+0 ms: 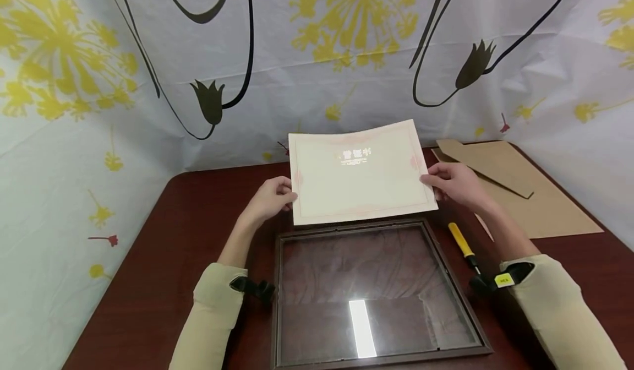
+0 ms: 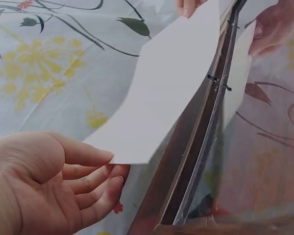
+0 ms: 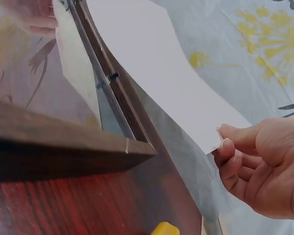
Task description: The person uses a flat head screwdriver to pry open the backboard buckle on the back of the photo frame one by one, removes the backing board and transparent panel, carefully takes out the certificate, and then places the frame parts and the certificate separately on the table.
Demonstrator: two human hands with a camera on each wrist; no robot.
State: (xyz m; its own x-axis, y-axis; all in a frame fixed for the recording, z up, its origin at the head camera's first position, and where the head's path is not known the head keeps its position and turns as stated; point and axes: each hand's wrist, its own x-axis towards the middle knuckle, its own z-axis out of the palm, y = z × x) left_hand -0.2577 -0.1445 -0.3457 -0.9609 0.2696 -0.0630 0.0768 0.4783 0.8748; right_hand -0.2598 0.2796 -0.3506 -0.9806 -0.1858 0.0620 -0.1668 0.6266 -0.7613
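A cream certificate (image 1: 361,185) with a pink border and pale printed characters is held up between both hands, tilted, just beyond the picture frame. My left hand (image 1: 271,198) pinches its left edge between thumb and fingers; the left wrist view shows the plain back of the certificate (image 2: 161,83). On the opposite edge, my right hand (image 1: 457,183) pinches it in the same way, seen also in the right wrist view near the sheet's corner. Below lies the brown picture frame (image 1: 276,304) with a glass pane (image 1: 356,271) that reflects a light. Small dark tabs stand along its inner edge.
Right of the frame lies a screwdriver (image 1: 462,240) with a yellow handle. A brown backing board (image 1: 555,205) with a folded-up stand flap (image 1: 487,166) lies at the table's right. The dark red table (image 1: 163,265) ends at a patterned cloth (image 1: 327,100) behind.
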